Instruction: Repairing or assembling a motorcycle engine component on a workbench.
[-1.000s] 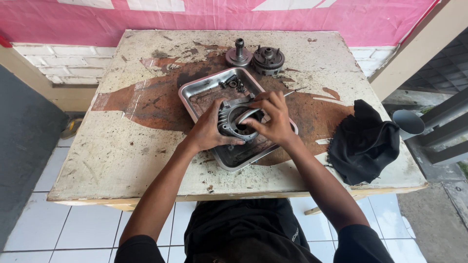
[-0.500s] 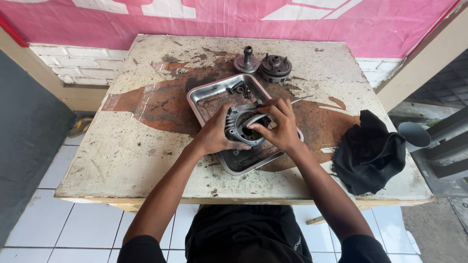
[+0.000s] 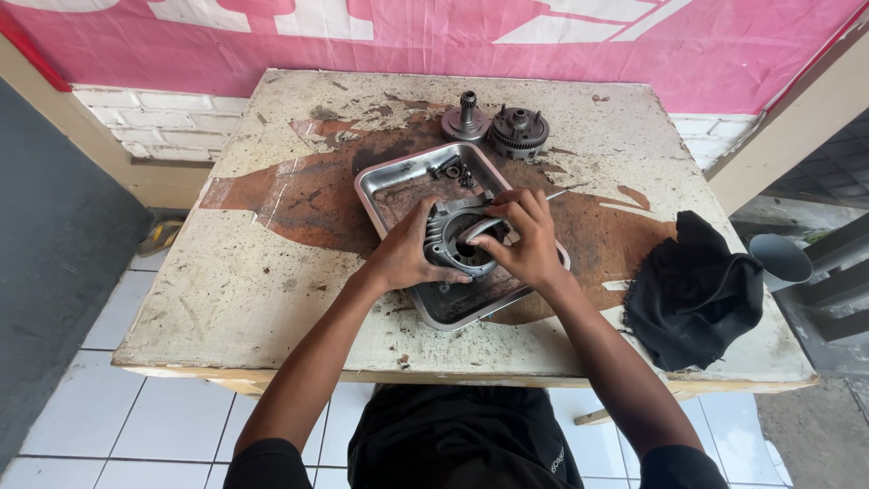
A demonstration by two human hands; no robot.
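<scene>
I am holding a grey finned metal engine part (image 3: 457, 237) just above the steel tray (image 3: 385, 181), which is sitting near the middle of the tabletop (image 3: 226, 290). My left hand (image 3: 405, 254) is cupping the part's left side, fingers curled round the fins in a firm grip. My right hand (image 3: 525, 240) is closing over its right edge and pinching a thin curved metal piece (image 3: 484, 226) against the round opening; I cannot tell exactly what that piece is.

To do this well, I am judging that the left hand should be bracing the part steady and level over the tray, so anything that drops is landing in the tray and not on the tabletop. The right-hand fingers should be working the thin piece evenly round the bore, not forcing one end.

A few small dark bolts and washers (image 3: 453, 168) are lying in the far corner of the tray, near enough to be knocked. Beyond the tray, a flanged shaft piece (image 3: 466, 119) and a toothed gear assembly (image 3: 519, 132) are standing side by side. A crumpled black rag (image 3: 692, 294) is lying well apart to the right. A thin rod (image 3: 554, 194) is poking out past my right fingers. The tabletop is stained and flaking, so small parts would be hard to spot there.
</scene>
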